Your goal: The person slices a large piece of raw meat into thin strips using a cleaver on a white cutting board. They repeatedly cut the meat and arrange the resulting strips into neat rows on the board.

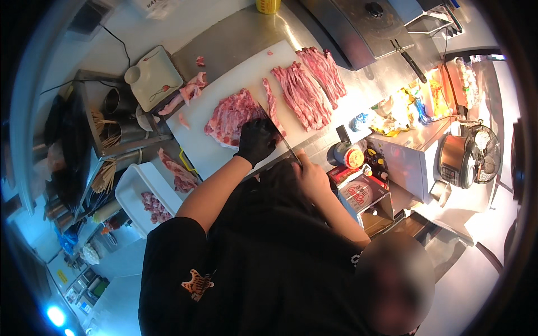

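Observation:
My left hand (257, 140), in a black glove, presses on the right part of a slab of raw meat (229, 115) on the white cutting board (252, 80). My bare right hand (312, 174) grips a long knife (275, 122), whose blade lies along the slab's right edge. Beside the blade lies one narrow meat strip (271, 98). Farther right, cut strips lie side by side in two groups, one nearer (300, 96) and one at the board's far right (323, 77). The knife's handle is mostly hidden in my right hand.
Trimmed pieces (191, 92) lie over the board's left edge, near a square dish (154, 78). A white tub (143, 180) with meat chunks and a larger meat piece (178, 170) are at lower left. Right are a jar (349, 155), a box (363, 195) and a two-pronged fork (410, 61).

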Tool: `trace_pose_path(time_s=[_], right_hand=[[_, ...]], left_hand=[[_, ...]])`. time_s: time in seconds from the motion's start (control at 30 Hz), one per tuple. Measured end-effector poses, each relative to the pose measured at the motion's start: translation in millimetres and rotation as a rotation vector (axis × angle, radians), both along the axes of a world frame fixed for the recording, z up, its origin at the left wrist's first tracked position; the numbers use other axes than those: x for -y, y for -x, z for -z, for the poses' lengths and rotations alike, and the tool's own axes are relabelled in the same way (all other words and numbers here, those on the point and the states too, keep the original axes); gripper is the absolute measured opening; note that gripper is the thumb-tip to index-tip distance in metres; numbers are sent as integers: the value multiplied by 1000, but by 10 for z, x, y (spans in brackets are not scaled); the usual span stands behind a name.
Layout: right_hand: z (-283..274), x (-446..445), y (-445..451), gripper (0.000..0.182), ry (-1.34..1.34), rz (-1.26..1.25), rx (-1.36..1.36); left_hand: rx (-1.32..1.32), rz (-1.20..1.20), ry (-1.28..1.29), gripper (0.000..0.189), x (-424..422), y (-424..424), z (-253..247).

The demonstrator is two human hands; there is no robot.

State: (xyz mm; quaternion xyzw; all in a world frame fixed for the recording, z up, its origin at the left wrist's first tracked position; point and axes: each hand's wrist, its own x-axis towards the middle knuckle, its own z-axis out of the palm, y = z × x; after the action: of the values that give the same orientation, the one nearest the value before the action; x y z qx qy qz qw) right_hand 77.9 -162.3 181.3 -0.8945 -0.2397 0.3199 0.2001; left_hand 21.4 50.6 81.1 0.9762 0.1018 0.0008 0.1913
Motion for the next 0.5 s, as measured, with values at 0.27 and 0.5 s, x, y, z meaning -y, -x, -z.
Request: trace_pose_path(time_s=[0.27,0.5], right_hand=[[46,213,16,34,93,34,-180],[677,-491,-260,32,-88,-60,2]], left_hand=[[47,6,89,30,-15,-10,-25],[113,-1,161,26,24,-52,-1]])
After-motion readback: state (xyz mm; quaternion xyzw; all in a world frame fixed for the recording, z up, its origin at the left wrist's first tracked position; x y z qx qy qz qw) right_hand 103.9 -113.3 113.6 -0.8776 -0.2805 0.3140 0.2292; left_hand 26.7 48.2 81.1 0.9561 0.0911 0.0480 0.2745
